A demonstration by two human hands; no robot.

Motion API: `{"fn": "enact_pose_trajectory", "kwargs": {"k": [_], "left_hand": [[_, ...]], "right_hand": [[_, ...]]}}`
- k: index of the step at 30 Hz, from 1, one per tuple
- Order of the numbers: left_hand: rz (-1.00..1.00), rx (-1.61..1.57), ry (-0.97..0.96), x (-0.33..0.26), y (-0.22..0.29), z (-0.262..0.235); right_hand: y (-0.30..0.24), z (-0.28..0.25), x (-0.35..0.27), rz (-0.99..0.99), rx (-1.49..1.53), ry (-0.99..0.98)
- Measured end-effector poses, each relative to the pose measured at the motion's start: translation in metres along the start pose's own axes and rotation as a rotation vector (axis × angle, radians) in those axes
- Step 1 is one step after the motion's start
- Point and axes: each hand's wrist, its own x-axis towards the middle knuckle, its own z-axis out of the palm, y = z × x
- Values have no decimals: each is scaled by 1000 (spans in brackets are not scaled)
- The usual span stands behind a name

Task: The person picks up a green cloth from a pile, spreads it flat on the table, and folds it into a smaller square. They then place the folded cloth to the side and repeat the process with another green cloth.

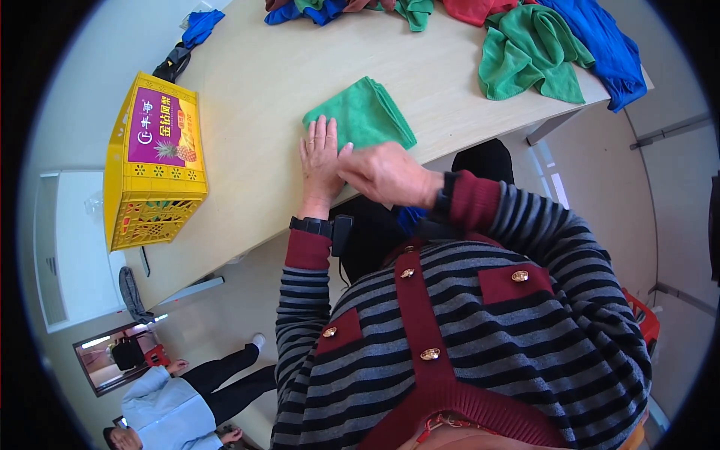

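Observation:
A folded green cloth [365,112] lies on the table in front of me, its stitched edges layered on the right side. My left hand [321,161] rests flat on the cloth's near left corner, fingers stretched out. Just right of it, my right hand [390,174] is curled with the fingers drawn together, above the cloth's near edge and close to the left thumb. Whatever those right fingers may hold is hidden.
To the left stands a yellow plastic crate [156,214] with green cloth inside. Loose green cloths [532,56], blue cloth [604,45] and red cloth [480,9] lie heaped along the far side. At lower left, another person [176,401] is on the floor side, away from the table [255,97].

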Motion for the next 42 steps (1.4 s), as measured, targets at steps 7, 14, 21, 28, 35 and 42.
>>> {"fn": "enact_pose_trajectory", "kwargs": {"k": [7,14,21,28,35,42], "left_hand": [[-62,25,-133,14,16,0],[-169,-47,-103,2,3,-2],[-338,-42,-98,11,-25,-7],[-157,-61,17,33,0,9],[-320,9,-34,36,-15,0],[-74,31,37,11,30,-1]], "right_hand": [[57,13,87,-121,-455,839],[79,1,80,101,-724,766],[81,-4,70,144,-706,777],[81,-4,72,141,-698,774],[78,-6,71,126,-689,786],[77,-6,72,111,-671,796]]}}
